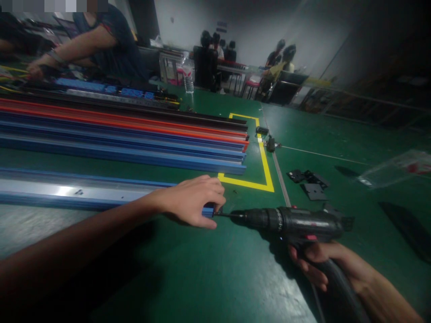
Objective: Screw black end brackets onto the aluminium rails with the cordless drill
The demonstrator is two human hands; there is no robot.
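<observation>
My left hand (pixel 193 202) is closed over the right end of a blue and silver metal profile (pixel 101 192) that lies on the green table, thumb and fingers on either side of it. In my right hand (pixel 323 264) is a black power drill (pixel 306 224), gripped by its handle and pointing left. The long thin bit (pixel 229 216) reaches from the chuck to the profile's end, beside my left fingertips. Whether a screw sits at the tip is too small to tell.
Several blue and red profiles (pixel 134 134) lie behind, near yellow tape (pixel 267 172). Black plates (pixel 314 191) and a clear plastic bottle (pixel 397 168) are at the right. Another bottle (pixel 188 78) stands farther back. A person (pixel 107 45) leans over the table at the upper left.
</observation>
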